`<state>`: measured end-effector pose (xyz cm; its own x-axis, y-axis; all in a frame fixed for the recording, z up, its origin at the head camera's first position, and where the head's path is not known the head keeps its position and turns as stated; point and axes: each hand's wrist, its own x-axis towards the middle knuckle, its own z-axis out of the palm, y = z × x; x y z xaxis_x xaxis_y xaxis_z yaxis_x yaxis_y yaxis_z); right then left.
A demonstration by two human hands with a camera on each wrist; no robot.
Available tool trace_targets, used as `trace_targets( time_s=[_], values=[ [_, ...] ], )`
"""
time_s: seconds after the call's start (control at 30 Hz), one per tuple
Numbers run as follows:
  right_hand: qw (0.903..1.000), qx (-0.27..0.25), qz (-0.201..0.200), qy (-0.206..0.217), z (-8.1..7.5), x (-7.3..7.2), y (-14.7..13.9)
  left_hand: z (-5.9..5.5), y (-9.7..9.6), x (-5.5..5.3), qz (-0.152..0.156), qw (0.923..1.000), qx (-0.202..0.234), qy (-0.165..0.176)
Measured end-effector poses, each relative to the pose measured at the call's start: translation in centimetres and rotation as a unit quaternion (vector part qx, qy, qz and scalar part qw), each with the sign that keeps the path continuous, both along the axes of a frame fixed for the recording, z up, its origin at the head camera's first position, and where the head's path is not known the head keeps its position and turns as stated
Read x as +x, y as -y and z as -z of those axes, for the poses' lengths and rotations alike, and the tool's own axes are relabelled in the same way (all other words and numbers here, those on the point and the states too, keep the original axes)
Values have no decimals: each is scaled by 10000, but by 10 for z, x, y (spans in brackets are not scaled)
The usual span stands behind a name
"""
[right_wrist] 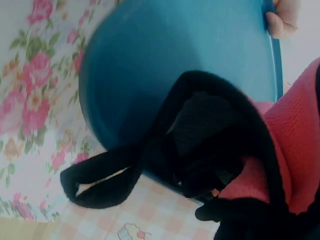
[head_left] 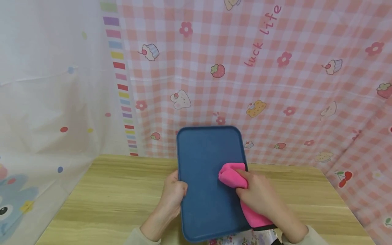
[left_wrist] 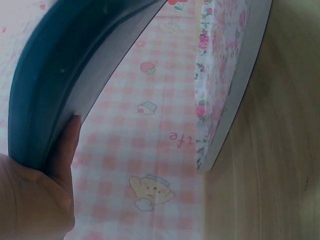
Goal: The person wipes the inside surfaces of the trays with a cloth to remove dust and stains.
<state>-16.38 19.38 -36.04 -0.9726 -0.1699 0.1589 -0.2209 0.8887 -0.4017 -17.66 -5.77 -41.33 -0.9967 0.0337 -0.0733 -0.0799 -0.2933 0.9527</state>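
Observation:
A blue rectangular tray with rounded corners and a raised rim is held up, tilted, over the wooden table. My left hand grips its left edge, thumb over the rim; in the left wrist view the fingers lie against the tray's underside. A bunched pink cloth is in my right hand, which holds it against the tray's inner face near the right edge. Part of the cloth hangs below that hand. In the right wrist view, the cloth has black edging and a black loop hangs beside it.
Below the tray, a floral-printed item sits at the near side of the wooden table. Behind the table hangs a pink checked curtain, with a white printed one at the left.

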Motion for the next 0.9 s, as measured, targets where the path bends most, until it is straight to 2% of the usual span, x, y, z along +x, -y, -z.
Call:
trace_targets(
  time_s=[0.27,0.53,0.73,0.9],
  values=[
    [9998,-115,54,156,3,6,17,0,1,-1,-52,9999,138,16],
    [9993,-192,-108,287,7,13,38,0,-1,-2,-172,9996,234,-23],
    [9985,-53,-493,-210,12,18,51,-1,-2,-2,-240,9992,305,-48],
    [9931,172,-867,-769,18,20,60,-1,-1,-2,-288,9992,255,-64]
  ],
)
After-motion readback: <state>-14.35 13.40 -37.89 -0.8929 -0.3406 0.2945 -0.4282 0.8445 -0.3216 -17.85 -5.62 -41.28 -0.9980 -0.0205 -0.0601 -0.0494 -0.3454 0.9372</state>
